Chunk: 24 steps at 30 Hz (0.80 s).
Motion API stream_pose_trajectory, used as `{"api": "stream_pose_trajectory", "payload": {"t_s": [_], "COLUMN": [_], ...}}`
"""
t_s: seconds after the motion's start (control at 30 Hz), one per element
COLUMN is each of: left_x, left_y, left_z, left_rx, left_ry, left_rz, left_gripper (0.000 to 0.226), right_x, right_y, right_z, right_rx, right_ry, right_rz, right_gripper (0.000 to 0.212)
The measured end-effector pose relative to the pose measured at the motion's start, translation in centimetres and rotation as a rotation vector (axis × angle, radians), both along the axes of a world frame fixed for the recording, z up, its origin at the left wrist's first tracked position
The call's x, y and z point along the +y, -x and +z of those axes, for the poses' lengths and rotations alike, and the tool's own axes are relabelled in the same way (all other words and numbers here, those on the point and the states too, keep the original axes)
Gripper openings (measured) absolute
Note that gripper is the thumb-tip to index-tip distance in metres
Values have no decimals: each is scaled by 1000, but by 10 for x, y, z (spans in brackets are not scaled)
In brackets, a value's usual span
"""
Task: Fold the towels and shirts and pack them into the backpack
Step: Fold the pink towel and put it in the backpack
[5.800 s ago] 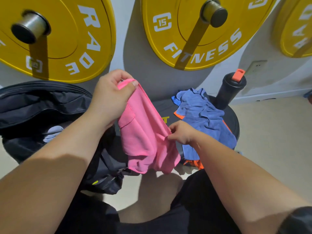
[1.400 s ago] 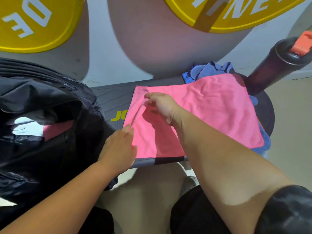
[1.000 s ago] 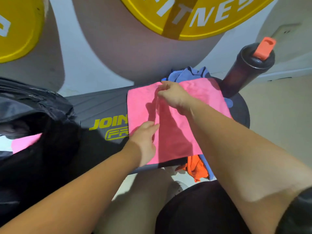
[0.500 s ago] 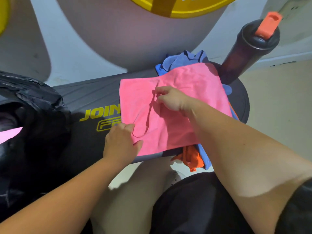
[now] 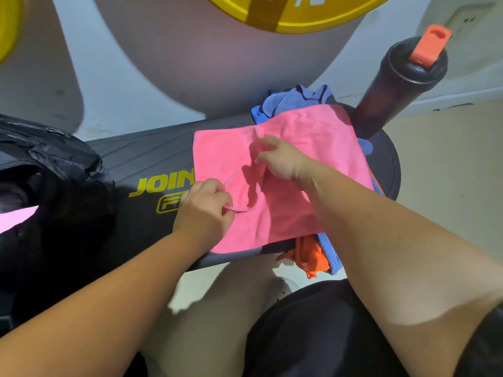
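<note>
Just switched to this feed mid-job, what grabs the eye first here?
The bright pink towel lies spread on the black bench at centre. The left hand pinches a fold at its near-left part and the right hand pinches the cloth at its middle. Next come the yellow weight plate at top and the dark bottle with an orange cap standing at the bench's right end.

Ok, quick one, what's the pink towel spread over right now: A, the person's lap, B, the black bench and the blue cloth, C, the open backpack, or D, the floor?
B: the pink towel lies flat on the black bench, its right part covering the blue cloth, while the left hand and right hand pinch it.
</note>
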State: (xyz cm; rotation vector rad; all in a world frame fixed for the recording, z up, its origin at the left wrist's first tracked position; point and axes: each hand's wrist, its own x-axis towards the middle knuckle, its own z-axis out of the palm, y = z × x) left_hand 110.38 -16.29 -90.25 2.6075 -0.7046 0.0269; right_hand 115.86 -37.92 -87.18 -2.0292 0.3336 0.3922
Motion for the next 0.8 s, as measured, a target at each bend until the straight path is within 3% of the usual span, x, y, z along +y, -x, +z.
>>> {"api": "stream_pose_trajectory", "payload": {"t_s": [0.17, 0.33, 0.5, 0.63, 0.8], "left_x": [-6, -39, -73, -87, -103], "left_y": [17, 42, 47, 46, 52], "left_z": [31, 51, 34, 19, 27], "left_rx": [174, 484, 581, 606, 570], "left_ry": [222, 407, 274, 167, 197], "left_rz": [-82, -31, -4, -35, -27], "left_gripper": [8, 19, 16, 15, 13], "right_x": [1, -16, -38, -38, -41], "right_y": [-2, -4, 7, 16, 14], "right_z": [16, 46, 33, 16, 28], "right_rx": [-63, -180, -136, -79, -145], "right_ry": [-51, -341, -273, -103, -150], "right_rz": [-42, -257, -339, -235, -229], "right_gripper": [32, 38, 20, 18, 30]}}
